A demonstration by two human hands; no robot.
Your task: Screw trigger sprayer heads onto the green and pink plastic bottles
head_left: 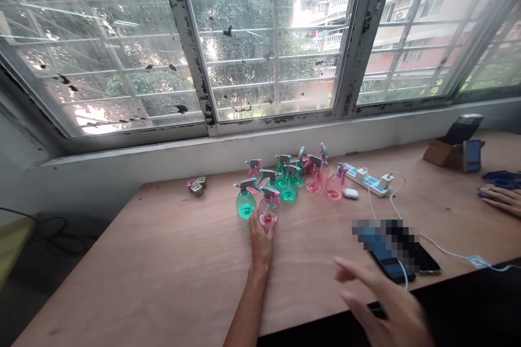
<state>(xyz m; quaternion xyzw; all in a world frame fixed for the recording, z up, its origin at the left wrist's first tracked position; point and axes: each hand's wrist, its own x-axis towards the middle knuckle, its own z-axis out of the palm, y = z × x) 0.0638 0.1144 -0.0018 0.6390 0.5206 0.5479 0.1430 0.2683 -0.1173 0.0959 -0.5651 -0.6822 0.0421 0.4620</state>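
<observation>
My left hand [261,241] is closed round the lower part of a pink spray bottle [267,208], which stands upright on the wooden table. A green spray bottle [246,205] stands just left of it. Behind these, a cluster of green bottles [289,187] and pink bottles [313,180] is grouped near the wall, all with trigger heads. Closer to the table's front edge, my right hand [385,298] is raised and somewhat blurred, its thumb and fingers apart with nothing between them.
Two phones [391,265] with a white cable lie at the right front. A power strip [368,180] and a white case [350,193] sit behind. Small blocks [197,188] are at the left back. Another person's hand [502,198] rests far right, near a cardboard box [442,152].
</observation>
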